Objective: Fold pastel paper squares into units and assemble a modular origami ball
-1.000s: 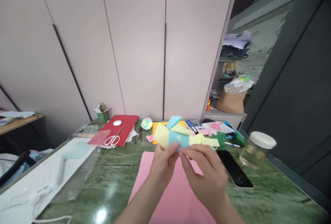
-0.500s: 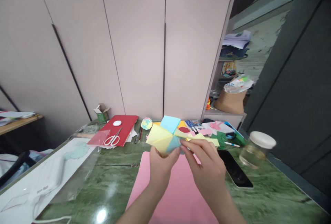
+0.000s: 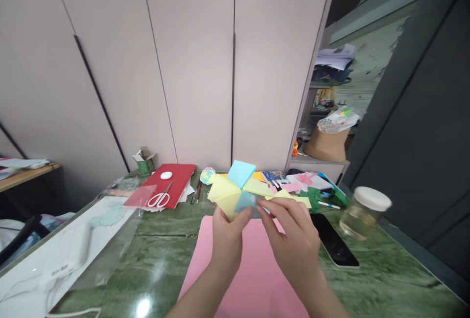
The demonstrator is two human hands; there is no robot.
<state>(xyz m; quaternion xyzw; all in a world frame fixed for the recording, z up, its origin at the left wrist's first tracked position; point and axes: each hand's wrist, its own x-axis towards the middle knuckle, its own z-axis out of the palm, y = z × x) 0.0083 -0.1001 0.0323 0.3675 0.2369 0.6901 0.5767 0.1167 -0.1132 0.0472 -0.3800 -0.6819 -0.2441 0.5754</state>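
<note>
A folded paper piece [image 3: 224, 189] with yellow and light blue flaps meeting at a centre is held up between my two hands. My left hand [image 3: 229, 232] grips its lower left part, thumb lying on the front near the blue flap. With thumb and fingers closed, my right hand [image 3: 290, 227] pinches the lower blue flap at its right edge. Below both hands a pink sheet [image 3: 253, 269] lies on the green marbled table [image 3: 157, 254]. The backs of the flaps and some left fingertips are hidden.
Left, a red folder [image 3: 179, 176] carries white-handled scissors [image 3: 159, 199] and a white round object [image 3: 166, 175]. Right are a black phone [image 3: 333, 239] and a lidded jar [image 3: 363, 215]. Coloured paper pieces [image 3: 312, 196] lie behind my right hand.
The paper piece has tilted and turned slightly, so its right yellow flap now shows broader. Both hands stay in nearly the same place, still holding it.
</note>
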